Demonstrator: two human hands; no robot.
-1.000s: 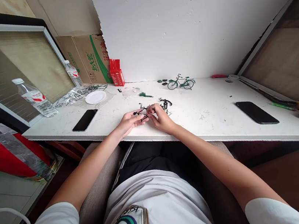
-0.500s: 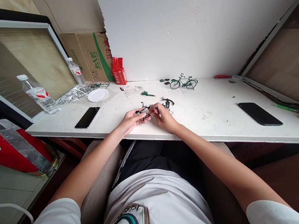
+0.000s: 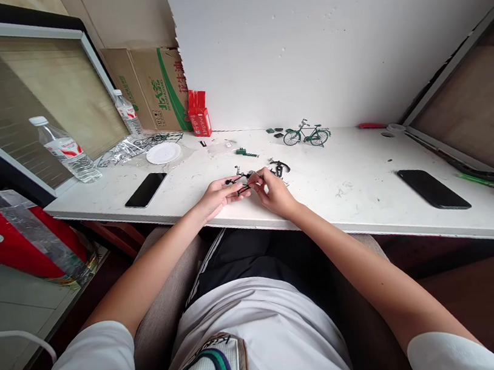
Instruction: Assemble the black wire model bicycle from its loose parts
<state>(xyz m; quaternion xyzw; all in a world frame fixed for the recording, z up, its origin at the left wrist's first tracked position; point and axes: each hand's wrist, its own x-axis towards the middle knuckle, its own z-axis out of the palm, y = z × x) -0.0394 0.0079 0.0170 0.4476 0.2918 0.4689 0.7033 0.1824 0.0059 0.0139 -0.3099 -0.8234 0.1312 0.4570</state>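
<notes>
Over the front edge of the white table, my left hand point(image 3: 220, 197) grips a small black model bicycle frame point(image 3: 244, 189) between thumb and fingers. My right hand point(image 3: 270, 191) is closed on the same frame from the right, its fingertips pinched together near the middle. The fingers cover part of the frame, and its fine details are too small to make out. Just beyond my right hand lie loose black model parts point(image 3: 278, 168). Farther back stands a green model bicycle point(image 3: 307, 135), upright on the table. A green part point(image 3: 246, 152) lies to its left.
A phone point(image 3: 145, 190) and a white round lid point(image 3: 163, 153) lie to the left, near water bottles point(image 3: 68, 153) and a small red box point(image 3: 199, 115). Another phone point(image 3: 433, 188) rests at the right. Small dark green pieces point(image 3: 275, 132) lie by the back wall.
The view has shifted slightly, so the table things appear a little farther right. Both hands keep hold of the black frame, with only slight finger movement.
</notes>
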